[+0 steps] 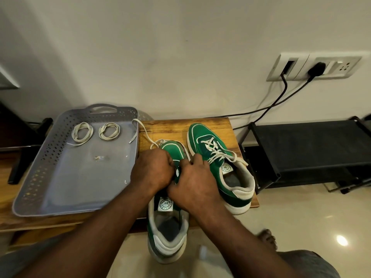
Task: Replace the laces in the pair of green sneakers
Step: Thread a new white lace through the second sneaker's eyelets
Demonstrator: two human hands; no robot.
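Two green sneakers stand on a small wooden table (212, 125). The near sneaker (167, 233) overhangs the table's front edge. My left hand (151, 170) and my right hand (195, 184) are both curled over its lace area, which they hide. A white lace (144, 133) runs from this shoe up over the tray's right rim. What each hand's fingers hold is hidden. The far sneaker (218, 167) on the right is laced with a white lace, its ends loose.
A grey perforated tray (60, 163) lies left of the shoes with two coiled laces (82, 132) (109, 131) at its back. A black shoe rack (309, 149) stands to the right. Cables hang from wall sockets (313, 67). My bare foot (267, 237) rests on the tiled floor.
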